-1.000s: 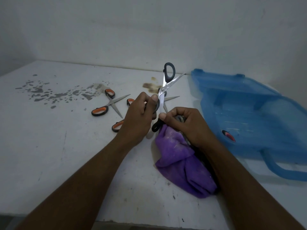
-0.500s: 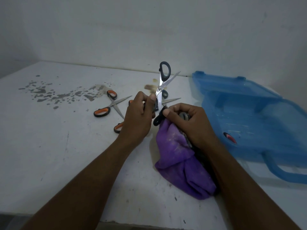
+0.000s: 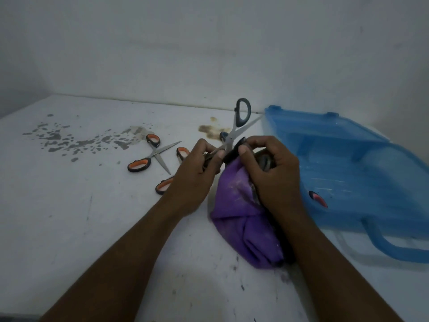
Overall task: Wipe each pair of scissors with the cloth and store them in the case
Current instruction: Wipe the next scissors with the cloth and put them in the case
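Grey-handled scissors (image 3: 232,135): blades open, raised above the middle of the tabletop (image 3: 69,217), one loop pointing up. Left hand (image 3: 197,175): fingers curled, pinching them at a blade. Right hand (image 3: 272,175): clamped on the purple cloth (image 3: 234,205), bunched against the lower handle. Blue case (image 3: 348,168): open, at the right edge. Orange-handled scissors (image 3: 152,155): open, lying left of the hands; a second pair (image 3: 163,185) lies partly hidden behind the left hand. Dark stains (image 3: 69,140): far-left corner.
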